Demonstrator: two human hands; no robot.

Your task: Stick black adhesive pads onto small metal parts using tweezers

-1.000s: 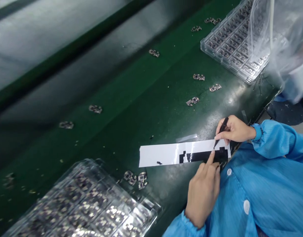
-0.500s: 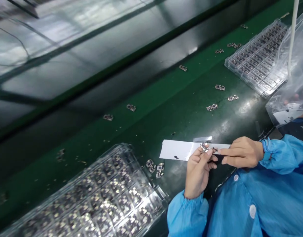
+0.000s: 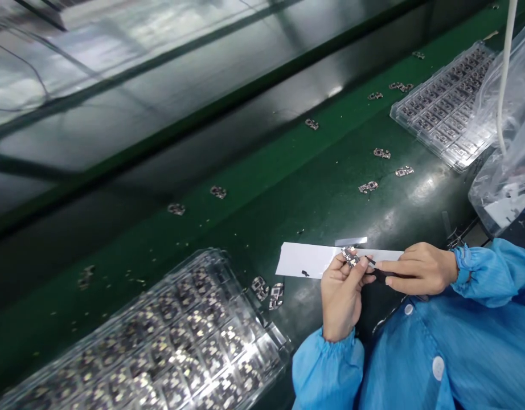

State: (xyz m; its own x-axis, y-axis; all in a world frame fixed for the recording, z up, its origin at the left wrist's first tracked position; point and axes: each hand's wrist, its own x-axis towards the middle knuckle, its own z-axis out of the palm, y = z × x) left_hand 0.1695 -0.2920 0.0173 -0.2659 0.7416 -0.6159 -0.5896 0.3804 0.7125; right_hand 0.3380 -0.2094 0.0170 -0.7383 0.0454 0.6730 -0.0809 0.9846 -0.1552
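Pinched between thumb and fingers of the left hand (image 3: pixel 341 302) in the head view, the circuit board (image 3: pixel 350 257) is held over the white strip (image 3: pixel 299 259). Right hand (image 3: pixel 427 267) fingertips meet a slim dark piece (image 3: pixel 370 261); thumb hidden, I cannot tell whether they grip. The board looks light, stiff and fragile, best held by its edges. Below the strip's left end, loose boards (image 3: pixel 276 296) and a filled tray (image 3: pixel 276 335) narrow the left hand's room.

From my head, one camera looks forward and down, fairly near, over the table (image 3: pixel 305 205), my left hand (image 3: pixel 341 299) and right hand (image 3: pixel 425 266).
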